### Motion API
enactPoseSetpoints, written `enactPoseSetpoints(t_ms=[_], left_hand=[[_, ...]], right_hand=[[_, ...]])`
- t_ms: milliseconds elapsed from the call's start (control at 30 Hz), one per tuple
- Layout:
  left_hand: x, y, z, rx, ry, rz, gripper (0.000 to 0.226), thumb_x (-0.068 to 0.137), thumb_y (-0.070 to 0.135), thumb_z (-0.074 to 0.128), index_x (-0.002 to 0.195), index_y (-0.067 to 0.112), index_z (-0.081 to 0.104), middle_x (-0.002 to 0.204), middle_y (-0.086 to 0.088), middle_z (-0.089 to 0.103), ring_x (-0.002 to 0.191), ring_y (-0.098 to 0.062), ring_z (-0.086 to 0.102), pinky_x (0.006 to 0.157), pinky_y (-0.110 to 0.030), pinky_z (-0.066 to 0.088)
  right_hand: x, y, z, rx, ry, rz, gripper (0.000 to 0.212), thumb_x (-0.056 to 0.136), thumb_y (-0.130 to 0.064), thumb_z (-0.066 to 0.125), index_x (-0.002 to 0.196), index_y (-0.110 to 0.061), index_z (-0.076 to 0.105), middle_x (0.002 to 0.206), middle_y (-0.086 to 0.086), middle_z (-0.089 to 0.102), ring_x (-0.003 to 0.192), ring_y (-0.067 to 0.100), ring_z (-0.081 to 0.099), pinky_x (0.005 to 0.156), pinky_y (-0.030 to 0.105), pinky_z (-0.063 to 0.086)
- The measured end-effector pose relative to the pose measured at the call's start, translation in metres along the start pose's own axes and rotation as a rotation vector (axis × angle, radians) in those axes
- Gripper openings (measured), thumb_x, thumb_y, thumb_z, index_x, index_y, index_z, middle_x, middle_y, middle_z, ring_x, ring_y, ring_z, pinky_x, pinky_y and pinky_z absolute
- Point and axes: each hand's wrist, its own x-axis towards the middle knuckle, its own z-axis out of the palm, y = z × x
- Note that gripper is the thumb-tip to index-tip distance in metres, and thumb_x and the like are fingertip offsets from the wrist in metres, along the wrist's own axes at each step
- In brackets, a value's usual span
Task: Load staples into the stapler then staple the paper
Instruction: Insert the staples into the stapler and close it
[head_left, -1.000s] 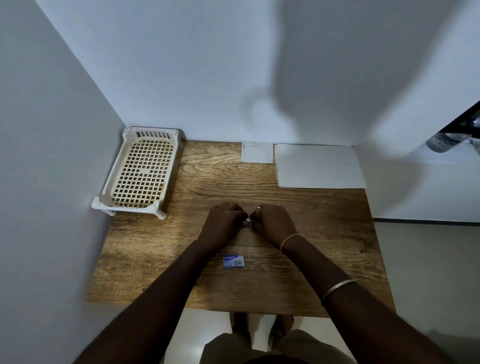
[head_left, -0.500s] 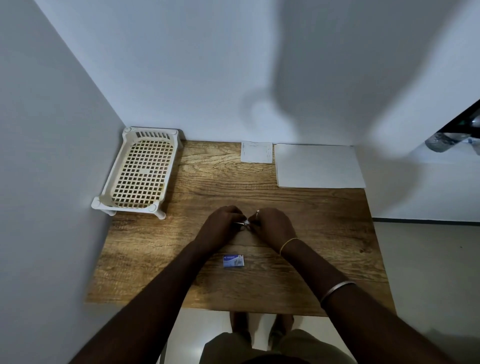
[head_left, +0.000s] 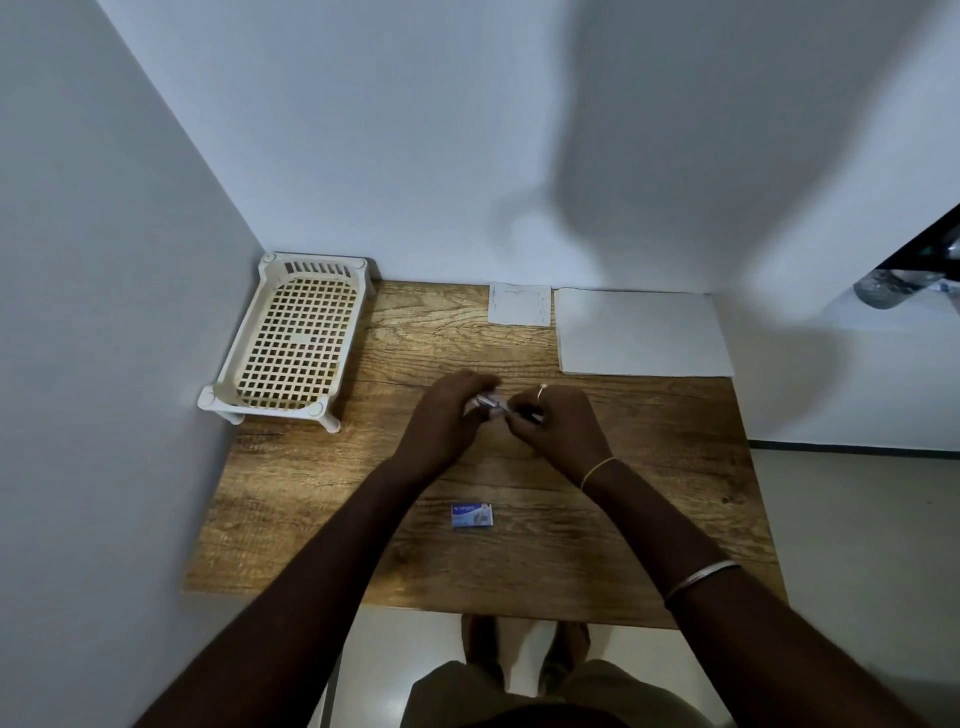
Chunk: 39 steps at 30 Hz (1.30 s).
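A small stapler (head_left: 491, 407), metallic and mostly hidden, sits between my two hands at the middle of the wooden table (head_left: 311, 519). My left hand (head_left: 447, 421) grips its left end. My right hand (head_left: 558, 426) pinches the right part, where a dark piece sticks out. Whether a staple strip is in my fingers I cannot tell. A small blue staple box (head_left: 471, 515) lies on the table nearer to me, below my hands. The white paper sheets (head_left: 641, 332) lie at the back right corner.
A cream plastic lattice tray (head_left: 293, 343) stands at the back left against the wall. A small white note (head_left: 519, 304) lies at the back edge beside the sheets. Walls close the left and back sides. My feet show below the table's front edge.
My hands have drawn slightly apart, so the metal part of the stapler now shows between them. The staple box and paper have not moved.
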Motion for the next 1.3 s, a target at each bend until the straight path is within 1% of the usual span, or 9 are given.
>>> enactPoseSetpoints(t_ms=[133,267,400,533,733,833,1000,1100,1300], left_hand=[[0.010,0.032,-0.018,-0.660,0.194,-0.278,0.064,0.087,0.016,0.080,0.144,0.020,0.051,0.131,-0.003,0.068,0.119,-0.016,0.066,0.099,-0.030,0.055],[0.026,0.062,-0.025,-1.108,0.198,-0.397,0.040,0.097,0.006,0.065,0.136,0.010,0.058,0.126,-0.014,0.071,0.119,-0.033,0.067,0.099,-0.048,0.056],[0.040,0.084,-0.040,-1.337,0.198,-0.418,0.020,0.102,0.006,0.056,0.120,0.008,0.066,0.111,-0.008,0.075,0.103,-0.024,0.072,0.089,-0.039,0.059],[0.046,0.099,-0.053,-1.427,0.186,-0.385,0.016,0.099,0.005,0.058,0.112,0.009,0.067,0.105,-0.007,0.076,0.098,-0.022,0.074,0.081,-0.035,0.061],[0.048,0.114,-0.061,-1.508,0.154,-0.342,0.038,0.072,0.009,0.074,0.109,0.011,0.067,0.099,-0.002,0.078,0.094,-0.020,0.075,0.081,-0.034,0.063],[0.050,0.117,-0.063,-1.543,0.158,-0.360,0.035,0.078,-0.004,0.068,0.110,0.011,0.066,0.097,-0.002,0.079,0.091,-0.017,0.076,0.073,-0.030,0.063],[0.051,0.117,-0.063,-1.590,0.163,-0.360,0.028,0.087,-0.005,0.064,0.111,0.010,0.067,0.100,-0.005,0.078,0.089,-0.020,0.077,0.067,-0.028,0.062],[0.051,0.117,-0.062,-1.560,0.159,-0.362,0.021,0.098,-0.001,0.057,0.111,0.011,0.067,0.100,-0.004,0.078,0.091,-0.017,0.076,0.071,-0.029,0.062],[0.049,0.120,-0.062,-1.458,0.164,-0.339,0.016,0.096,0.010,0.061,0.111,0.013,0.067,0.102,-0.003,0.077,0.095,-0.017,0.075,0.084,-0.036,0.062]], right_hand=[[0.014,-0.025,-0.029,0.101,0.172,0.008,0.008,0.080,-0.019,0.077,0.087,-0.017,0.080,0.077,-0.004,0.077,0.070,0.006,0.068,0.068,0.027,0.055],[0.026,-0.051,-0.056,0.158,0.206,0.011,0.008,0.080,-0.019,0.076,0.086,-0.017,0.080,0.078,-0.005,0.077,0.073,0.004,0.068,0.068,0.019,0.052],[0.031,-0.072,-0.078,0.160,0.255,0.029,0.009,0.079,-0.023,0.080,0.087,-0.019,0.081,0.080,-0.009,0.076,0.070,-0.006,0.065,0.069,0.004,0.045],[0.034,-0.093,-0.102,0.102,0.243,0.024,0.012,0.077,-0.029,0.082,0.085,-0.021,0.081,0.078,-0.007,0.078,0.070,-0.004,0.067,0.066,0.000,0.040],[0.032,-0.118,-0.126,-0.020,0.221,-0.003,0.019,0.078,-0.029,0.083,0.092,-0.018,0.082,0.087,-0.003,0.079,0.080,0.004,0.071,0.076,0.013,0.050],[0.031,-0.123,-0.130,-0.035,0.229,-0.005,0.019,0.077,-0.030,0.083,0.094,-0.020,0.081,0.088,-0.006,0.079,0.077,-0.002,0.067,0.071,0.003,0.042],[0.018,-0.127,-0.128,-0.012,0.294,-0.056,0.024,0.080,-0.027,0.080,0.104,-0.021,0.080,0.096,-0.004,0.079,0.087,0.009,0.072,0.084,0.025,0.054],[0.013,-0.126,-0.125,-0.071,0.313,-0.091,0.018,0.087,-0.026,0.074,0.103,-0.022,0.080,0.096,-0.001,0.079,0.088,0.014,0.071,0.082,0.030,0.054],[0.014,-0.123,-0.129,-0.084,0.296,-0.079,0.014,0.087,-0.018,0.068,0.095,-0.017,0.079,0.088,0.001,0.077,0.082,0.018,0.071,0.079,0.040,0.057]])
